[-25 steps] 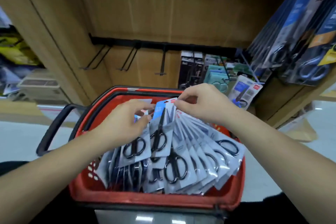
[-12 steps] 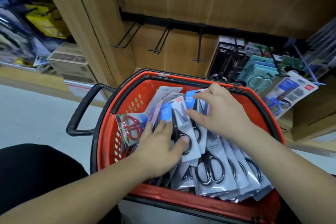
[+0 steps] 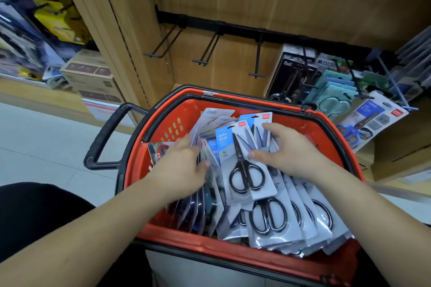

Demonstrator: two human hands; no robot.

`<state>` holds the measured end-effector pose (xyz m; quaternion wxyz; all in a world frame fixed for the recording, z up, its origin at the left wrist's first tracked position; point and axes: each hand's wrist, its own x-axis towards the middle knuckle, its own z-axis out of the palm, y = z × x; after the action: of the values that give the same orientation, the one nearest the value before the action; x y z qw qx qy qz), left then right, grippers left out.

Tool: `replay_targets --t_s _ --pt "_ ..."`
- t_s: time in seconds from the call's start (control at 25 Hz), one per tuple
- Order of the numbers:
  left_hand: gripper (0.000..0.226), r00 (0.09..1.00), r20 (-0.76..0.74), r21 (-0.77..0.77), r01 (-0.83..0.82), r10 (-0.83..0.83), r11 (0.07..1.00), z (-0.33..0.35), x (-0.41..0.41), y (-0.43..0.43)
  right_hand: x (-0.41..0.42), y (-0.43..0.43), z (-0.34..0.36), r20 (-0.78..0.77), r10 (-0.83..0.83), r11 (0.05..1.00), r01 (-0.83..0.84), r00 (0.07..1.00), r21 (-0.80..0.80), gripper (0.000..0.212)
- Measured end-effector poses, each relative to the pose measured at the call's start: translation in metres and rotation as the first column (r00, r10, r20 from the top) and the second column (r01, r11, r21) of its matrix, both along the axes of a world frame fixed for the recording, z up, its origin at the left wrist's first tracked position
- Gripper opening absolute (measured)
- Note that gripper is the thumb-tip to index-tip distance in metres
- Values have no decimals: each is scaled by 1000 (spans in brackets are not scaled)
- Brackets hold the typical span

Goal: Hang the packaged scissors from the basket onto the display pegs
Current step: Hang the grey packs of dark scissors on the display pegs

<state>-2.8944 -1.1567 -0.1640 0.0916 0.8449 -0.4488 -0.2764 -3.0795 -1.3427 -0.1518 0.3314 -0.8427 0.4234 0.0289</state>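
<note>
Now top scissors pack point(image 3: 245, 165) lies in basket point(image 3: 184, 109), blades toward empty pegs point(image 3: 257, 58) beyond; right hand point(image 3: 293, 154) nearer, grip wide, thumb on its edge; left hand point(image 3: 182, 170), grip hidden among packs.

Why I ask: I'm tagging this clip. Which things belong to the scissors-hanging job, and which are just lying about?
Job: packaged scissors, red basket, empty display pegs, left hand, right hand.
Lying about: cardboard boxes, already hung scissors packs, yellow packs on the left shelf.
</note>
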Motion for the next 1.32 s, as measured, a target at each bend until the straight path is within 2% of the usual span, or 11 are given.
replay_targets --t_s 0.12,0.28,0.4,0.48,0.64,0.76,0.88,0.96,1.08,1.24,1.32 --pt "47 993 -76 -194 71 -87 978 -2 -20 -2 1 4 1 191 -74 997 66 979 48 89" --pt "58 971 -239 -240 -43 -16 970 -6 -32 -12 6 7 6 419 -283 951 195 863 239 91" --pt "39 875 -480 -271 -212 60 939 0 -37 -19 8 13 7 452 -332 933 217 828 287 85" --pt "47 792 -608 -271 -266 49 925 7 -41 -23 7 16 11 494 -339 927 193 801 323 76" --pt "58 737 -674 -355 -380 48 854 12 -43 -26 2 16 25 507 -369 909 187 779 374 68" --pt "52 705 -709 -432 -421 -12 798 17 -44 -29 1 16 32 492 -414 891 228 766 393 84" --pt "53 659 -747 -485 -445 -92 753 27 -44 -30 1 16 39 556 -460 865 207 693 458 92" --pt "45 646 -762 -462 -492 -47 738 28 -40 -31 1 16 42 609 -476 854 168 635 492 91" --pt "28 585 -809 -358 -562 53 746 27 -34 -32 2 19 44 655 -474 842 87 589 532 74" --pt "23 517 -848 -302 -656 121 691 30 -23 -31 1 19 47 651 -465 849 94 600 520 21" --pt "24 472 -873 -272 -679 121 681 34 -17 -30 -1 17 50 617 -499 826 118 608 551 16"
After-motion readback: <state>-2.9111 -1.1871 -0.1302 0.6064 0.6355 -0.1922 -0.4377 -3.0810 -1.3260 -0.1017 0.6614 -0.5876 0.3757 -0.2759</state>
